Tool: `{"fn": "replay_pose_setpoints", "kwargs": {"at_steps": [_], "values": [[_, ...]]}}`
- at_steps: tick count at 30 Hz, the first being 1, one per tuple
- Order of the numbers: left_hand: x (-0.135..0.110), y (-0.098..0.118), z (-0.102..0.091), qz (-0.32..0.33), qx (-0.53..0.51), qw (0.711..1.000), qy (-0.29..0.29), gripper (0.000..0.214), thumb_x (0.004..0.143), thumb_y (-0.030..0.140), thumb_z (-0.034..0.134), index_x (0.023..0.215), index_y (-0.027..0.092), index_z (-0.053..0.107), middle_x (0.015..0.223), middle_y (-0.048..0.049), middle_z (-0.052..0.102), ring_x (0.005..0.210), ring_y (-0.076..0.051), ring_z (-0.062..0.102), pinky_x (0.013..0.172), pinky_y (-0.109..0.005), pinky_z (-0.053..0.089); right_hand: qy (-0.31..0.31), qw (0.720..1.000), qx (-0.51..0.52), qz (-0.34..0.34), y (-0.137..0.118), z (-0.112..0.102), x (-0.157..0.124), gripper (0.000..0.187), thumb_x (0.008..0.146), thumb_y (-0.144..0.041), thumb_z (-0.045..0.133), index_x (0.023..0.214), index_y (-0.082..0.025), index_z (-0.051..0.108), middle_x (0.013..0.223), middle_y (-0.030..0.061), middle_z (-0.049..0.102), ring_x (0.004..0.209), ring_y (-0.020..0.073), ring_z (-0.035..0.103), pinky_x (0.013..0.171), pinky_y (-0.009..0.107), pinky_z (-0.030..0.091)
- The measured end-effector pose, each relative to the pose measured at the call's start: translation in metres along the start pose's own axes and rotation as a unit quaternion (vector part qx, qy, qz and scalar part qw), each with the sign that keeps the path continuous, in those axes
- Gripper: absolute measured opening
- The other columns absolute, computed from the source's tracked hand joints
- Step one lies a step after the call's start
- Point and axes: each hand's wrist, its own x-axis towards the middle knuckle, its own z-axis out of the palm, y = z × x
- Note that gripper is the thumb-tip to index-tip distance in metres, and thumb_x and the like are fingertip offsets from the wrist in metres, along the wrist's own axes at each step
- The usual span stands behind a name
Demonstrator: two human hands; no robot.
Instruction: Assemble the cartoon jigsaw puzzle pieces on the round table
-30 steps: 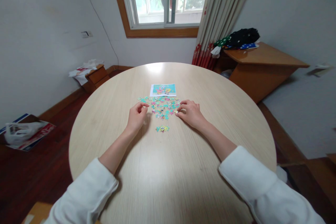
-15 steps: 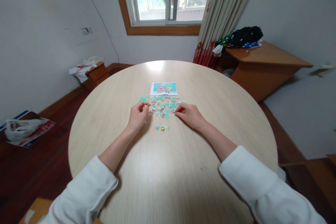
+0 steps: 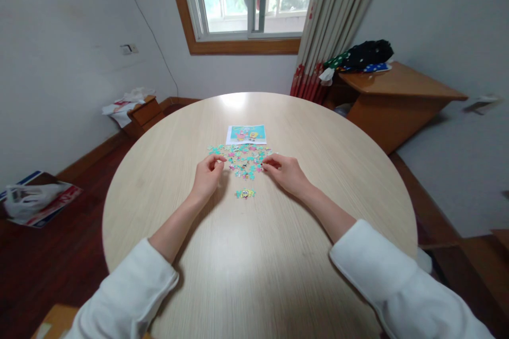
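Small jigsaw pieces (image 3: 247, 157) in turquoise, pink and yellow lie loosely spread on the round table (image 3: 254, 265). Closer to me is a short joined strip of puzzle (image 3: 245, 194) with a yellow cartoon face. My left hand (image 3: 208, 174) rests at the left edge of the spread, loosely curled, thumb and index finger a little apart; I see nothing held. On the opposite side, my right hand (image 3: 285, 171) pinches thumb and forefinger around a small dark puzzle piece (image 3: 262, 165), mostly covered by the fingertips. Behind the pieces lies a printed reference picture (image 3: 246, 134).
A wooden desk (image 3: 401, 85) with a heap of dark cloth (image 3: 368, 55) stands at the right, beside a curtain (image 3: 338, 16). To the left are a small wooden cabinet (image 3: 147, 112) with papers on it and a plastic bag (image 3: 29, 199) on the floor.
My right hand has shifted slightly up and left along the pieces, its fingers still pinched. The left hand stays nearly in place. The whole view has shifted slightly.
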Motion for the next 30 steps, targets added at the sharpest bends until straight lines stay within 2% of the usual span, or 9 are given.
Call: {"fn": "replay_pose_setpoints", "kwargs": {"at_steps": [6, 12, 24, 27, 30], "values": [[0.001, -0.001, 0.0, 0.004, 0.001, 1.0, 0.005, 0.008, 0.07, 0.021, 0.054, 0.073, 0.018, 0.061, 0.048, 0.0077, 0.034, 0.045, -0.009, 0.03, 0.047, -0.021, 0.024, -0.014, 0.986, 0.151, 0.069, 0.003, 0.004, 0.001, 0.013, 0.077, -0.033, 0.065, 0.081, -0.02, 0.064, 0.075, 0.0033, 0.072, 0.077, 0.0205, 0.072, 0.074, 0.036, 0.058], [0.0, 0.002, 0.002, -0.006, 0.006, 1.0, -0.004, 0.008, 0.071, 0.019, 0.052, 0.071, 0.018, 0.06, 0.047, 0.0077, 0.034, 0.045, -0.009, 0.03, 0.047, -0.021, 0.023, -0.027, 0.965, 0.232, 0.12, 0.004, 0.008, 0.001, 0.024, 0.075, -0.035, 0.069, 0.093, -0.019, 0.065, 0.071, 0.0015, 0.071, 0.076, 0.019, 0.074, 0.072, 0.033, 0.06], [-0.002, 0.0, 0.002, 0.003, 0.012, 1.0, -0.029, 0.008, 0.072, 0.022, 0.054, 0.074, 0.017, 0.06, 0.048, 0.0078, 0.036, 0.045, -0.009, 0.032, 0.047, -0.021, 0.025, -0.031, 0.942, 0.297, 0.153, -0.002, 0.01, 0.0, 0.03, 0.065, -0.036, 0.079, 0.085, -0.018, 0.066, 0.071, 0.0032, 0.072, 0.072, 0.019, 0.073, 0.077, 0.039, 0.062], [-0.002, -0.002, 0.002, 0.022, 0.03, 0.998, -0.045, 0.01, 0.073, 0.024, 0.056, 0.076, 0.017, 0.063, 0.048, 0.008, 0.037, 0.046, -0.009, 0.034, 0.049, -0.021, 0.028, -0.039, 0.943, 0.292, 0.153, -0.006, 0.01, 0.0, 0.031, 0.063, -0.037, 0.079, 0.084, -0.017, 0.067, 0.071, 0.0042, 0.072, 0.071, 0.0191, 0.073, 0.075, 0.038, 0.062], [-0.002, -0.004, 0.002, 0.056, 0.055, 0.995, -0.069, 0.012, 0.072, 0.024, 0.058, 0.076, 0.016, 0.066, 0.052, 0.0056, 0.046, 0.05, -0.009, 0.039, 0.052, -0.022, 0.031, -0.049, 0.947, 0.282, 0.144, -0.011, 0.01, -0.002, 0.036, 0.064, -0.036, 0.079, 0.091, -0.015, 0.068, 0.071, 0.0048, 0.073, 0.07, 0.0186, 0.073, 0.076, 0.037, 0.061]]}}
